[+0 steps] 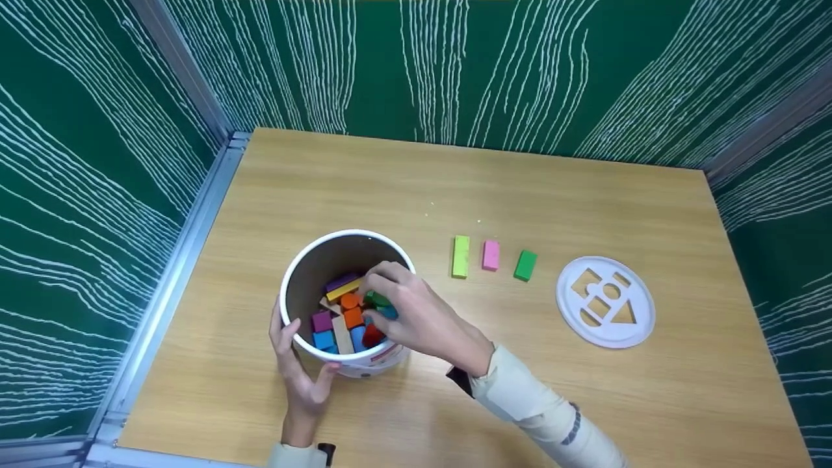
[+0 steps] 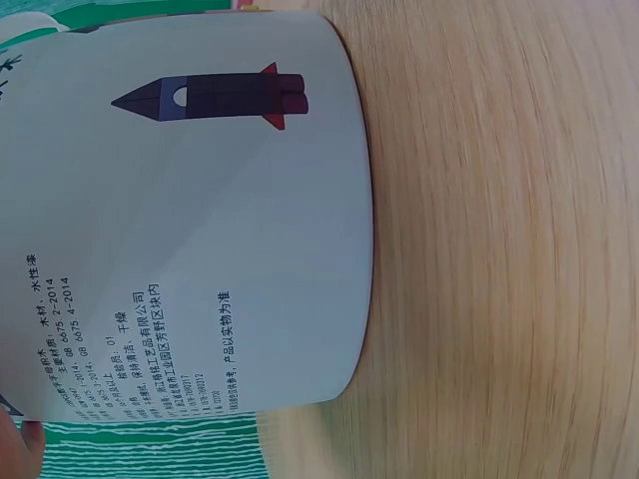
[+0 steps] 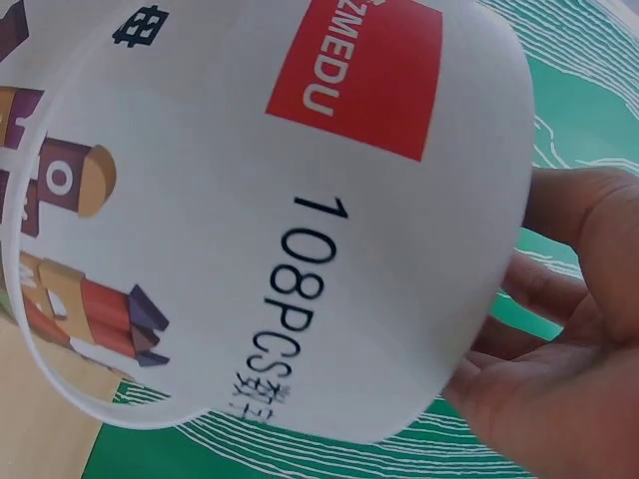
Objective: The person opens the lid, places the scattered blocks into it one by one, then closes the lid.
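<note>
A white bucket [image 1: 374, 369] stands on the table, full of mixed coloured wooden blocks. My left hand [image 1: 302, 380] holds its left side, fingers at the rim and thumb on the front wall; only a fingertip shows low in the left wrist view. Inside the bucket, my right hand [image 1: 406, 309] reaches down among the blocks with bent fingers, close around a green block [image 1: 376, 299]; I cannot tell whether it pinches it. An orange block [image 1: 353, 318] and a natural wood block [image 1: 342, 335] lie beside those fingertips. The bucket's wall hides the fingertips in the right wrist view.
Right of the bucket, a lime block [image 1: 461, 257], a pink block [image 1: 491, 255] and a green block [image 1: 525, 265] lie in a row. Beyond them is a white lid [image 1: 608, 335] with shaped holes. Green patterned panels [image 1: 377, 71] wall the table [image 1: 520, 188].
</note>
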The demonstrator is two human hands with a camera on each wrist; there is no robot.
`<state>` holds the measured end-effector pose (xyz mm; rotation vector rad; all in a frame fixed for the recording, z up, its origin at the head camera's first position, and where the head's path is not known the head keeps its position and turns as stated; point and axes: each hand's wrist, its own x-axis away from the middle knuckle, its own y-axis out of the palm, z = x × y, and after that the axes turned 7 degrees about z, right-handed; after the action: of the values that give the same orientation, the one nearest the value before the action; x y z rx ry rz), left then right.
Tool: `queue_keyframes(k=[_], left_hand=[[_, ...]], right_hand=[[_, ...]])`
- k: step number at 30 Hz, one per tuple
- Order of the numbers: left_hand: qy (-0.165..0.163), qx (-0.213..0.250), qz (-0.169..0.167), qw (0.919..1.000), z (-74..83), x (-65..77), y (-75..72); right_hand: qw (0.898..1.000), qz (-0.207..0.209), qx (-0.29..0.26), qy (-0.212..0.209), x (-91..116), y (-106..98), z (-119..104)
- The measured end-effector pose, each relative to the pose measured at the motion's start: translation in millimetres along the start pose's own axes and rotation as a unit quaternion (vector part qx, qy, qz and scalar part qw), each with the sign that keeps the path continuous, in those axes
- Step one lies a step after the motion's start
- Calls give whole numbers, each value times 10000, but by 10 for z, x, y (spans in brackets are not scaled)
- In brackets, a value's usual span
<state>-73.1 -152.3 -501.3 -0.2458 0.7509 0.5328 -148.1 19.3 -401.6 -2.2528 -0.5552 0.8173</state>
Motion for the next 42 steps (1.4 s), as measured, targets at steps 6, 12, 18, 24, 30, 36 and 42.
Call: queue_keyframes(k=[6,12,18,24,30,36,42], left_hand=[[-93,50,31,9999,14,22,-10],[30,6,27,10000,-28,20,-1],[147,142,99,9997,-68,-1,8],[159,270,167,9994,-78,6,12],[128,297,166,9993,-81,17,15],[139,260,172,9994,-80,24,9],[151,235,177,9995,-87,25,18]], right_hand=[[9983,511,-244,-122,51,-102,42],[9948,995,-178,124,107,-242,176],[9872,1547,37,387,148,-345,335],[9828,1760,213,516,225,-356,458],[9787,1852,505,723,290,-321,629],[9740,1818,677,1171,339,-250,825],[9696,1834,741,1439,344,-185,1013]])
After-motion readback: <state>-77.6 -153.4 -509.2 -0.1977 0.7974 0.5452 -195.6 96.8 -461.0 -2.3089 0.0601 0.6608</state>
